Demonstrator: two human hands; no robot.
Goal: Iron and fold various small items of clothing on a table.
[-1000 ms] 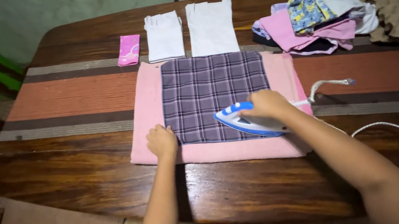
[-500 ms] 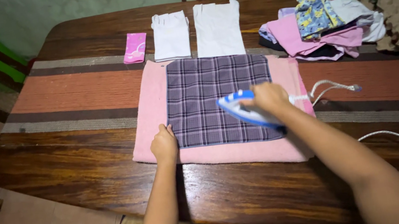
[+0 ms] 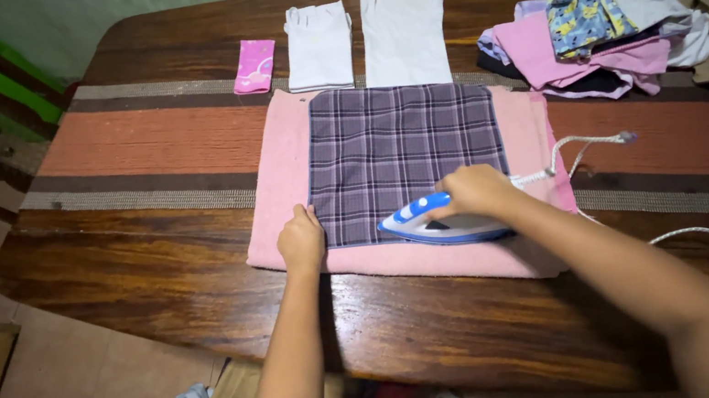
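I see my right hand [image 3: 475,190] wrapped tight around the blue and white iron [image 3: 436,222], which sits on the near edge of the purple checked cloth [image 3: 403,146] on the pink towel [image 3: 281,168]. My left hand [image 3: 300,241] lies flat with fingers together, pressing the cloth's near left corner. I think the iron could burn those fingers if it slides left, or its white cord [image 3: 583,148] could snag

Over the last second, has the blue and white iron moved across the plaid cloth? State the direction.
Yes. The iron has slid toward the plaid cloth's near left corner, closer to the left hand pressing there; the right hand grips it.
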